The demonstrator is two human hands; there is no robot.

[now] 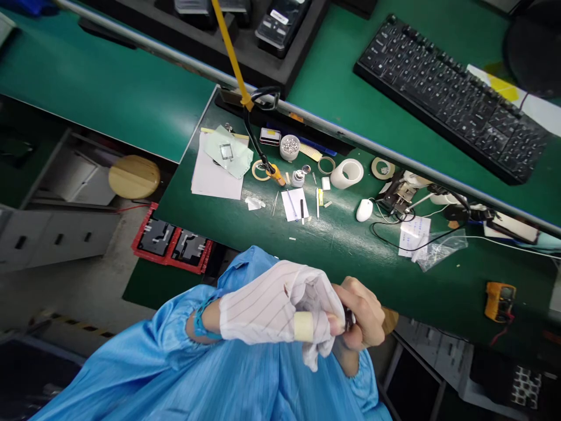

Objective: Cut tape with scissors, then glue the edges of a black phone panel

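- Where the two forearms meet in front of the blue smock (263, 374), the left hand (313, 304) and the right hand (363, 310) sit together with a small dark object (349, 318) between them, too covered to identify.
- The bare right hand curls its fingers around that object. The left thumb tip, showing past a striped white glove (258, 310), lies against or just beside it; bunched cloth hides the other left fingers, so I can't make out whether they grip it too.
- The object is held close to the body, probably for steadiness; the bare thumb tip likely gives finer feel. A pale yellow band (303, 326) wraps the glove at the left hand, perhaps as padding.
- Beyond the hands on the green tabletop (263, 231), tweezers (274, 203), a cup of small shiny pieces (289, 147) and a white mouse (364, 210) are presumably placed for easy reach.
- Well to the right of the hands lies an orange multimeter (499, 301), its markings too small to read.
- Ahead and right of the hands, a paper note (409, 237) carries illegible writing. Farther beyond, a white label (279, 16) on a black device is unreadable, as are the legends on the black keyboard (447, 99); no brand can be made out.
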